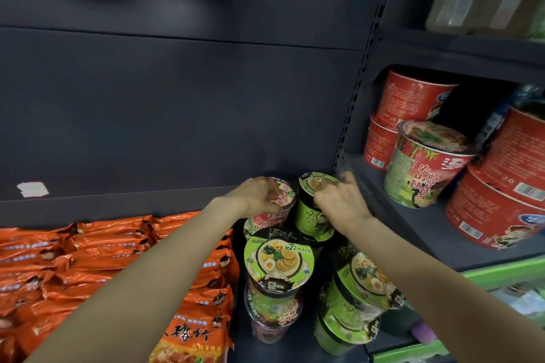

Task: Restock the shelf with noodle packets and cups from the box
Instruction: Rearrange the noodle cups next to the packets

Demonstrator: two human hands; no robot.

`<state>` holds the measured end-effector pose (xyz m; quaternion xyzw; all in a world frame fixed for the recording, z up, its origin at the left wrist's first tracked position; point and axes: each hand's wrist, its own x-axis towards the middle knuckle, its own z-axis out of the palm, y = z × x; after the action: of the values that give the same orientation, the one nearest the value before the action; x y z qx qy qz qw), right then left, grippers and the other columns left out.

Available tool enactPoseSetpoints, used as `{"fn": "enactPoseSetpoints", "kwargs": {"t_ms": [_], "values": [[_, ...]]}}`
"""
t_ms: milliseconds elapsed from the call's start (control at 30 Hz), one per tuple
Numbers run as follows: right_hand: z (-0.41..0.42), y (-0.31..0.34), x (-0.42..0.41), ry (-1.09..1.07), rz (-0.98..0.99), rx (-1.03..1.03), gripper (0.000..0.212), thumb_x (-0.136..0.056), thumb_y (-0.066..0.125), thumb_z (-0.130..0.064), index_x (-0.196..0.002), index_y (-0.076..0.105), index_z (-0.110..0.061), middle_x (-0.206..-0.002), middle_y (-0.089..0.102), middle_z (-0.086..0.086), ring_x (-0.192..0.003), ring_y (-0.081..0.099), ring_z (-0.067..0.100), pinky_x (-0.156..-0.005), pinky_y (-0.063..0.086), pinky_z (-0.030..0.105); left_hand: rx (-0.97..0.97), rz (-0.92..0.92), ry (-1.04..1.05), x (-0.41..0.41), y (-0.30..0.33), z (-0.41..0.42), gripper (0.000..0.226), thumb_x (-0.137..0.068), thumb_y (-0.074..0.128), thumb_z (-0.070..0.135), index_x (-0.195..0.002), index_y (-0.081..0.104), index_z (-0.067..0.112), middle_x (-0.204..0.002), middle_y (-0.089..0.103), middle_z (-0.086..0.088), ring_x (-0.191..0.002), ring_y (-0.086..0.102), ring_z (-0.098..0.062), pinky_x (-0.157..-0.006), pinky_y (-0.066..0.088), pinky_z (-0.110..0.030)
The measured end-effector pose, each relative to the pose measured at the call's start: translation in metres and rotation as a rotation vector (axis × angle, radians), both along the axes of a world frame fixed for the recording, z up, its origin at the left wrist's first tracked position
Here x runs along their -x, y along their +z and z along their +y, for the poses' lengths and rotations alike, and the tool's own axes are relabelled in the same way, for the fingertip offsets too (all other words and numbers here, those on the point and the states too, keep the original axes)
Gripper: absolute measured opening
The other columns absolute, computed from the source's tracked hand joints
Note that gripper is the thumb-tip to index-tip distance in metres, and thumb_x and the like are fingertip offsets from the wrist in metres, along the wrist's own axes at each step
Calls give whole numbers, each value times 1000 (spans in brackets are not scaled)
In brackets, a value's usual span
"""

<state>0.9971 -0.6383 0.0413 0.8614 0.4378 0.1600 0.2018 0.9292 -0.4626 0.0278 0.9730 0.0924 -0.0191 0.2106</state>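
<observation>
Both hands at the back of the shelf [295, 342]: left hand [253, 196] curled over the lid of a red cup [277, 203], right hand [339, 203] gripping the rim of a green cup [312, 209] just beside it (probably stacked on others). More cups in front; orange packets [88, 259] piled left.
</observation>
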Motion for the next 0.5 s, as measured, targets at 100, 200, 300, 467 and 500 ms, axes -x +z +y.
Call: {"fn": "enactPoseSetpoints", "kwargs": {"t_ms": [100, 200, 300, 467, 500], "values": [[7, -8, 7, -6, -11, 8, 28, -79, 63, -2, -78, 44, -23, -103, 59, 4, -87, 64, 24, -101, 27, 45, -3, -30, 5, 0, -2, -3, 48, -86, 64, 31, -130, 52, 16, -131, 47, -7, -120, 47, -22, -98, 39, -28], [13, -8, 12, -46, -1, 12, 21, -78, 64, -1, -86, 55, -19, -104, 59, 5, -90, 63, 24, -99, 30, 44, 12, -99, 12, 5, -6, -4, 49, -85, 67, 32, -130, 54, 17, -135, 44, -6, -122, 47, -20, -102, 36, -25], [14, -4, 13, -143, 107, -64, 18, -84, 60, -8, -102, 60, -12, -110, 59, 6, -99, 60, 25, -95, 35, 41, 27, -176, -12, 18, -11, -5, 44, -87, 64, 31, -128, 56, 16, -145, 37, -4, -135, 34, -18, -109, 29, -27], [-5, 3, 30, -176, 548, -401, 37, -93, 55, -26, -129, 55, -17, -133, 49, 6, -122, 48, 25, -100, 41, 41, 106, -355, -48, 49, -3, -12, 28, -91, 57, 19, -118, 62, 15, -123, 58, -3, -112, 56, -16, -97, 43, -28], [-10, 4, 39, -139, 588, -460, 36, -93, 56, -24, -129, 55, -18, -134, 49, 5, -123, 47, 24, -102, 40, 38, 103, -366, -53, 58, -1, -14, 27, -91, 57, 18, -117, 63, 15, -120, 62, -2, -111, 57, -16, -95, 44, -28]]}}
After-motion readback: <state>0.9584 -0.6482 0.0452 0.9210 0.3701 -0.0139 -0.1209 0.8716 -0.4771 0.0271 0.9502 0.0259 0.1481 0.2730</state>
